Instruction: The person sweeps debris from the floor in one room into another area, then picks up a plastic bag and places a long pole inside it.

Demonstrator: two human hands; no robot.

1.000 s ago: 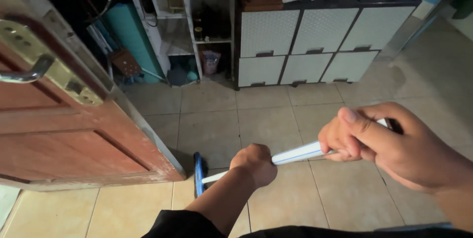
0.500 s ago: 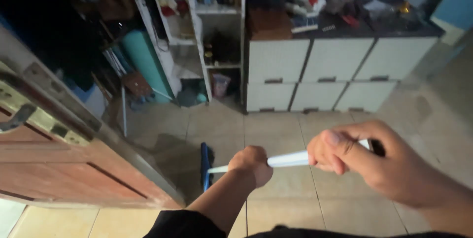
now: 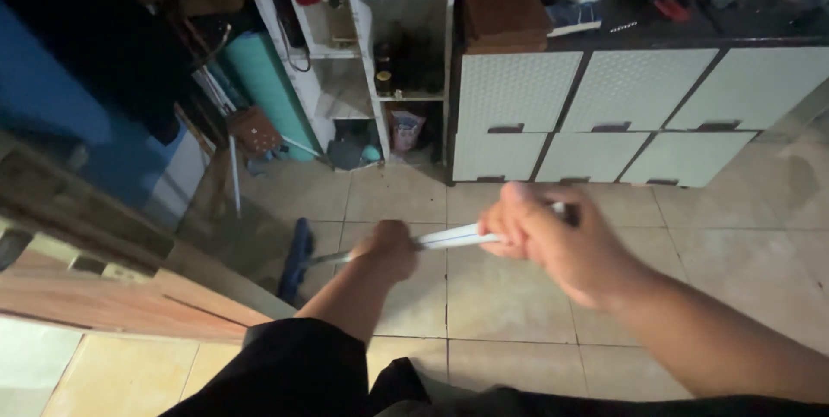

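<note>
The mop handle (image 3: 449, 236), a pale blue-and-white pole, is running low across the middle of the view, sloping down leftward to a blue mop head (image 3: 298, 259) that is resting on the tiled floor (image 3: 509, 296). The head is sitting just beside the edge of a brown wooden door (image 3: 104, 300) standing at the left.

The left hand (image 3: 386, 249) is closing fully round the pole lower down, nearer the head, knuckles up. The right hand (image 3: 553, 240) is gripping the upper end of the pole, fingers curled tight over it; the view is blurred here, so the exact finger placement is hard to make out. Both arms are reaching forward from a dark garment at the bottom of the frame.

Beyond the mop, against the far wall, a white cabinet (image 3: 596, 115) with two rows of patterned doors is carrying a cluttered dark top. Left of it, a white open shelf unit (image 3: 363, 54) is holding bottles and small items. A teal rolled mat (image 3: 263, 89) is leaning beside the shelf.
</note>
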